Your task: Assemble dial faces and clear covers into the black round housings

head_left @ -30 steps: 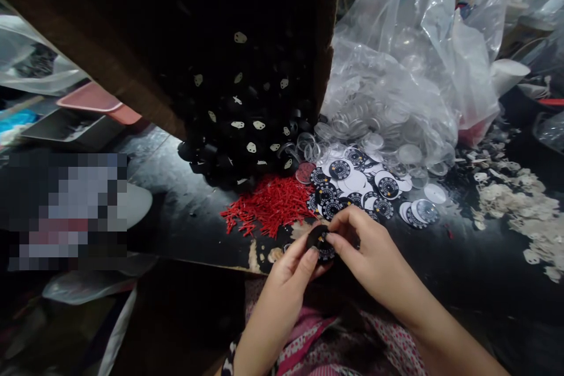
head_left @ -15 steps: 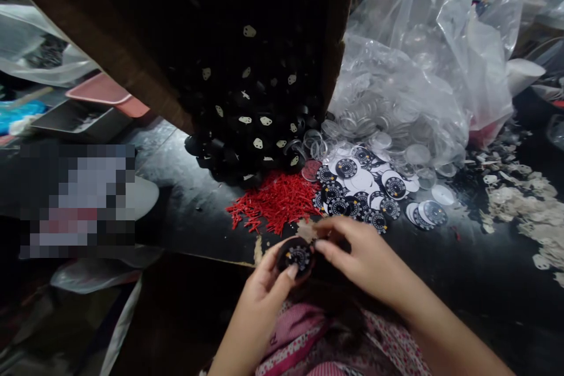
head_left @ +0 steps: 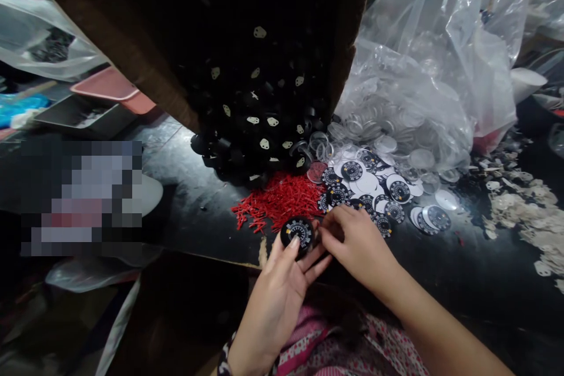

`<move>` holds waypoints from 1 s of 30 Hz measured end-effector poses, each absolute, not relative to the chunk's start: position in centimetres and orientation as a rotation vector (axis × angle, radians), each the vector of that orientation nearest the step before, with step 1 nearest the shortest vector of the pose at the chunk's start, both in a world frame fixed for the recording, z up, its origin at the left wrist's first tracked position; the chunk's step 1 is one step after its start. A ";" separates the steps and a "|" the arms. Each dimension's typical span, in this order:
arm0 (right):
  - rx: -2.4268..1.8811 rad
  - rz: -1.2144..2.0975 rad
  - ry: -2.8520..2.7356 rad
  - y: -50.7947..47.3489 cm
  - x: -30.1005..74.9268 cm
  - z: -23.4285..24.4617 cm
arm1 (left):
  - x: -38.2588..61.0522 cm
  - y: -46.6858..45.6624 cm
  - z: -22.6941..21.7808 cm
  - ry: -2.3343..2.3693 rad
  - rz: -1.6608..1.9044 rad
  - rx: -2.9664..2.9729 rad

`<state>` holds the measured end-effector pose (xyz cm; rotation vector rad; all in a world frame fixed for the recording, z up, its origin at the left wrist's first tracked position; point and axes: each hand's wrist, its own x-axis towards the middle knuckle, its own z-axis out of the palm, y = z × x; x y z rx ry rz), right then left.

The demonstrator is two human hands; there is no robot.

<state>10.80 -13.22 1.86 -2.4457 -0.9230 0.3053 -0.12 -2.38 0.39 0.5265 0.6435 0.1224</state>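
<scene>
My left hand [head_left: 277,291] is closed around a small black round gauge [head_left: 299,227], its printed dial facing up and the thumb resting on the dial's face. Right beside the gauge, my right hand [head_left: 359,241] has its thumb and fingertips pinched together; what they hold, if anything, is hidden. Just beyond the hands lies a heap of thin red pointers [head_left: 282,200]. Next to it on the right are loose printed dial discs [head_left: 399,191], some face up and others showing white backs.
A cardboard box [head_left: 154,79] spills black round housings [head_left: 220,155] onto the dark table [head_left: 194,229]. Clear plastic rings and covers [head_left: 383,120] pour from a plastic bag [head_left: 423,64]. Pale flat plates [head_left: 520,205] lie at right. Pink [head_left: 103,85] and grey [head_left: 83,120] trays stand at left.
My left hand has raised the gauge slightly forward and turned its dial more into view. My left fingers now reach out under the right hand, whose fingertips have drawn together.
</scene>
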 end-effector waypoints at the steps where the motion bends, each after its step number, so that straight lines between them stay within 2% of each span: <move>1: -2.394 0.315 -0.900 -13.4 10.5 1.9 | 0.0 -2.5 0.4 0.630 0.112 0.522; 12: -2.346 0.055 -1.126 -15.1 9.3 2.4 | -0.2 -2.9 0.6 0.641 0.233 0.782; 15: -2.277 0.079 -1.109 -15.6 9.1 2.8 | -0.5 -2.6 0.5 0.648 0.265 0.818; 21: -1.967 0.339 -0.845 -15.8 8.4 3.7 | 0.2 -2.7 0.4 0.675 0.291 0.903; 30: -2.155 0.317 -0.861 -15.3 8.3 4.1 | 0.4 -4.2 0.2 0.613 0.193 1.050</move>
